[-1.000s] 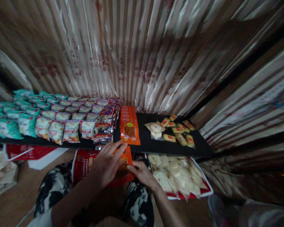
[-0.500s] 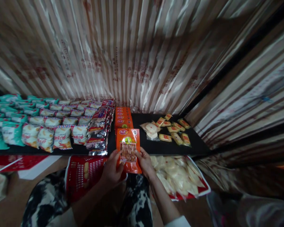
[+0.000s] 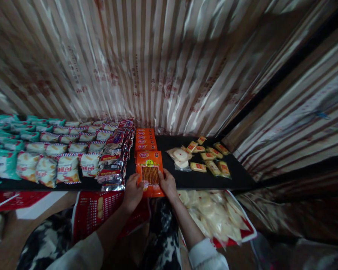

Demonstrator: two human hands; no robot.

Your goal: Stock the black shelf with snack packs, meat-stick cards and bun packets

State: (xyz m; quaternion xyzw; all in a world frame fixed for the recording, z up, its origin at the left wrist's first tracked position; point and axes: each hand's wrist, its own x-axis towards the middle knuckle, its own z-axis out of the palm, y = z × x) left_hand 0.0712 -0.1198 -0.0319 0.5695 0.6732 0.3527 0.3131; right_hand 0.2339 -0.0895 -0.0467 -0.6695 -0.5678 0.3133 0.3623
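Observation:
An orange snack packet [image 3: 150, 174] with a clear window showing brown sticks is held between my two hands at the shelf's front edge. My left hand [image 3: 133, 192] is closed on its lower left side, and my right hand [image 3: 167, 183] grips the lower right side. Just behind it, a row of matching orange packets [image 3: 145, 137] stands overlapped toward the back. Immediately to the left is a column of dark red and silver packets [image 3: 112, 161]. The lower edge of the held packet juts out past the shelf edge.
White snack bags [image 3: 68, 167] and teal bags [image 3: 6, 163] fill the black shelf's [image 3: 183, 182] left side. Small yellow packets [image 3: 198, 167] and a clear bag of white discs [image 3: 181, 155] lie right. Below are a red basket [image 3: 84, 215] and a tray of pale bagged discs [image 3: 214, 213]. Striped sheeting [image 3: 157, 67] hangs behind.
Both hands have moved the orange packet slightly forward and up, closer to the orange row. The camera view has shifted a little, and my forearms reach farther in.

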